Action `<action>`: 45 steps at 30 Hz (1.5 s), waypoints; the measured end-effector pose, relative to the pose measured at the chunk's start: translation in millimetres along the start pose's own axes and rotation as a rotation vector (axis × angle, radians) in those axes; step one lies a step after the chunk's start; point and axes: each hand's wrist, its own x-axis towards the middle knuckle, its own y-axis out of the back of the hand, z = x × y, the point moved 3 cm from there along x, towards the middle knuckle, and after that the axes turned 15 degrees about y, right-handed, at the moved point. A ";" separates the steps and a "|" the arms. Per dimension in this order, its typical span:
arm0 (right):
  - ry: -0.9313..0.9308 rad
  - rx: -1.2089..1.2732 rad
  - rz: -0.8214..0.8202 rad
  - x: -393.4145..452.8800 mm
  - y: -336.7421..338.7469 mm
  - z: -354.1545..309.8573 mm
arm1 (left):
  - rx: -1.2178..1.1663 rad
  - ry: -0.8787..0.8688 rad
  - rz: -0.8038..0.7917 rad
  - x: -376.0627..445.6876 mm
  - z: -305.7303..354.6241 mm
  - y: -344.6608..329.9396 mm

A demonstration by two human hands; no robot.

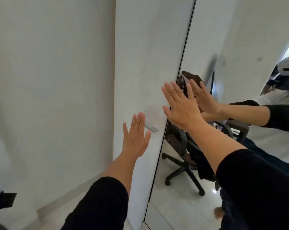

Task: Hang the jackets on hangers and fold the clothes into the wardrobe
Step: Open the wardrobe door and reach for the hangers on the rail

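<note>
Facing the closed white wardrobe door [140,47], upright beside a mirrored panel [206,47] on its right. Right hand [180,107], fingers straight, lies at their seam. Left hand [136,138], fingers also straight, is nearer the small horizontal handle [151,128], just right of its fingertips. Neither holds anything.

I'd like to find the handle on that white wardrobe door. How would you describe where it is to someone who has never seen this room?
Start at the tall white wardrobe door just left of the mirror. Low on it, near the mirror edge, sits the small grey metal handle, right beside the fingertips of the left hand. It is the only raised fitting on that plain panel.
</note>
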 end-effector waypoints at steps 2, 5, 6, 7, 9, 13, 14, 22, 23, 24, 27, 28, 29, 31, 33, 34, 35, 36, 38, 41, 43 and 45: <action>0.024 -0.033 -0.008 9.3 -13.1 6.9 | 0.021 0.011 -0.031 7.0 8.9 -12.9; 0.046 -0.063 -0.006 17.3 -31.7 9.9 | 0.050 0.033 -0.083 14.9 17.7 -32.4; 0.051 -0.078 -0.008 18.2 -35.8 10.8 | 0.058 0.029 -0.095 16.8 21.2 -38.4; 0.049 -0.095 -0.008 18.3 -38.9 12.7 | 0.065 0.026 -0.105 19.1 24.6 -44.1; 0.038 -0.077 -0.018 19.7 -44.5 17.1 | 0.068 0.023 -0.134 23.9 30.0 -55.8; 0.032 -0.098 0.003 21.2 -52.7 18.5 | 0.054 0.018 -0.212 24.4 37.0 -75.5; 0.032 -0.108 0.001 21.6 -53.9 18.5 | 0.044 0.030 -0.214 23.6 38.9 -78.0; 0.021 -0.167 -0.014 23.3 -60.1 17.3 | 0.063 0.024 -0.179 29.4 37.2 -71.6; 0.012 -0.170 -0.010 23.7 -59.5 16.1 | 0.057 0.009 -0.179 31.6 34.7 -67.3; 0.001 -0.167 -0.011 24.0 -58.0 14.3 | 0.051 -0.001 -0.186 32.6 32.9 -63.0; 0.006 -0.171 0.005 24.9 -51.1 4.7 | 0.041 -0.005 -0.177 29.4 25.9 -52.2; 0.014 -0.190 0.025 25.0 -47.7 -0.3 | 0.036 -0.008 -0.159 27.0 21.1 -49.0; 0.017 -0.212 0.055 25.1 -43.6 -5.9 | 0.034 -0.019 -0.141 24.6 14.9 -45.5; 0.004 -0.225 0.113 27.7 -33.0 -17.8 | 0.036 -0.049 -0.122 19.8 0.2 -37.1; -0.011 -0.210 0.125 33.0 -20.9 -29.3 | 0.016 -0.055 -0.109 14.7 -14.3 -25.5; -0.019 -0.201 0.123 36.2 -14.0 -34.8 | -0.001 -0.049 -0.101 12.6 -21.4 -19.0; -0.019 -0.195 0.120 39.9 -6.4 -41.1 | -0.012 -0.041 -0.097 10.3 -29.3 -12.1; -0.009 -0.190 0.115 44.0 0.9 -48.3 | -0.017 -0.035 -0.092 7.5 -38.2 -5.5; 0.018 -0.176 0.110 53.8 13.5 -66.0 | -0.006 -0.035 -0.079 2.6 -59.4 7.6; 0.050 -0.156 0.126 74.7 28.8 -100.1 | 0.014 0.001 -0.097 -0.2 -92.6 30.2; 0.057 -0.121 0.144 90.4 37.0 -122.4 | 0.044 0.055 -0.134 0.3 -114.7 42.5; 0.066 -0.066 0.166 105.7 43.5 -141.1 | 0.053 0.104 -0.128 1.4 -138.2 55.4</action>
